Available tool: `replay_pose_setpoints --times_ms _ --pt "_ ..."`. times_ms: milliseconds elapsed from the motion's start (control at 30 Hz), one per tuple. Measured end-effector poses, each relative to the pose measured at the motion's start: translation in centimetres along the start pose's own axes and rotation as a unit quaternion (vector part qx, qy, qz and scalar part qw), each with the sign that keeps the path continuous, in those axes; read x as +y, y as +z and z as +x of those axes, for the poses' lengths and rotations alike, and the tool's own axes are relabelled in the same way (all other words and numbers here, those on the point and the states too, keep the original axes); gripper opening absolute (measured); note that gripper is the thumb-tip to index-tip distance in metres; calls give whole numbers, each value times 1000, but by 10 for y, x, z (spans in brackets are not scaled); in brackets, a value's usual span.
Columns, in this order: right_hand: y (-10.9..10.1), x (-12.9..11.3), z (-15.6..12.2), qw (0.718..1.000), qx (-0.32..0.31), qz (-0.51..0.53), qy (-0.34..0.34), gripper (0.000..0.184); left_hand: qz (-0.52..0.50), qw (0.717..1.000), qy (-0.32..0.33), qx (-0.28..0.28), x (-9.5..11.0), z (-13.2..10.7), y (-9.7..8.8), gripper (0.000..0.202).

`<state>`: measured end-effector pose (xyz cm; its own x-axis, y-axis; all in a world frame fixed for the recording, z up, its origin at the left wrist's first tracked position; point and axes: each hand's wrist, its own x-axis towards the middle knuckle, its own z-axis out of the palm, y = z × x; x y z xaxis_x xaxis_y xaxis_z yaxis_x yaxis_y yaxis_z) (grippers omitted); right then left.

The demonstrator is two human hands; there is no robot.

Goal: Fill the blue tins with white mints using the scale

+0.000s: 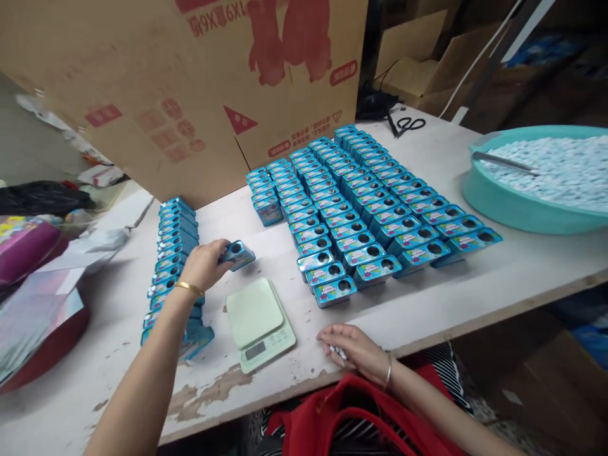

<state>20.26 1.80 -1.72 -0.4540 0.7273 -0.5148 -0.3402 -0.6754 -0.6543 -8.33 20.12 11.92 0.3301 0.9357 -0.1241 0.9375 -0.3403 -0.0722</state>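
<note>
My left hand (pixel 205 263) is closed round a small blue tin (pixel 237 254) and holds it just above the white table (pixel 475 278), between a long row of blue tins (pixel 173 253) on the left and a pale green kitchen scale (pixel 259 323). My right hand (pixel 354 347) rests near the table's front edge, to the right of the scale, with its fingers curled over a few small white pieces (pixel 338 351). A large block of blue tins (pixel 361 209) with round lid openings fills the middle of the table.
A teal basin (pixel 517 209) full of small white pieces, with a metal tool lying in it, stands at the right. A big cardboard box (pixel 190 95) leans over the back left. Scissors (pixel 409 124) lie at the back. Bags and packaging pile up at the left.
</note>
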Motion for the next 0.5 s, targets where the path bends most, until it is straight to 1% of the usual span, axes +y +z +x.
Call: replay_pose_setpoints --times_ms 100,167,200,267,367,433,500 --pt "0 -2 -3 1000 2 -1 -6 42 -25 999 24 7 23 -39 -19 32" --pt "0 -3 -5 1000 0 -3 -10 42 -42 998 38 -7 37 -63 -24 29" --pt "0 -3 -5 1000 -1 -4 -12 42 -48 998 43 -12 43 -73 -23 28" --pt "1 -3 -6 1000 -1 -8 -15 43 -55 997 48 -15 52 -87 -14 27" --pt "0 -2 -6 1000 2 -10 -16 43 -67 996 55 4 55 -96 3 31" --pt "0 -1 -6 1000 2 -6 -18 44 -76 994 65 47 51 -99 12 40" --pt "-1 -1 -8 1000 1 -2 -22 43 -87 988 68 111 46 -106 14 51"
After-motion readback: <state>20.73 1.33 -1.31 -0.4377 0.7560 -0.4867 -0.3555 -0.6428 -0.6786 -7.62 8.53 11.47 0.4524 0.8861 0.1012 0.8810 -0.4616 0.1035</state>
